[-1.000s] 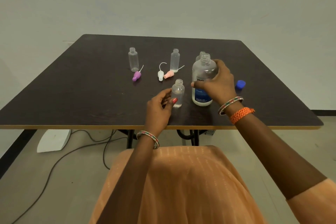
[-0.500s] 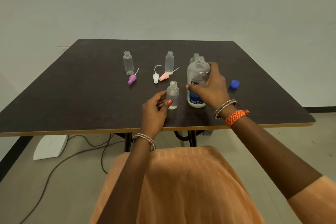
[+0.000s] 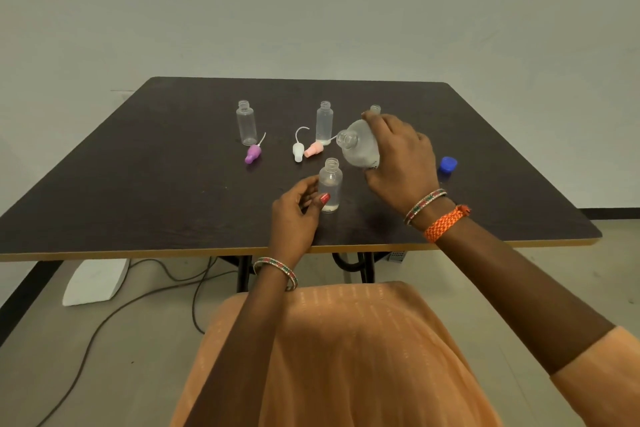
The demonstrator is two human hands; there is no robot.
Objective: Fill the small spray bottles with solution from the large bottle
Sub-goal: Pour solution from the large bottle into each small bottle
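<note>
One large bottle (image 3: 360,148), mouth tilted left.

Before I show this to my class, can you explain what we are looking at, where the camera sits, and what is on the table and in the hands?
No machine here: a person wears a camera on the head, looking down at their own hands. The right hand grips the large bottle, tilted, its open mouth toward a small bottle that the left hand steadies with its fingers. On the dark table stand more small bottles, beside purple, white and pink spray tops, and a blue cap.
</note>
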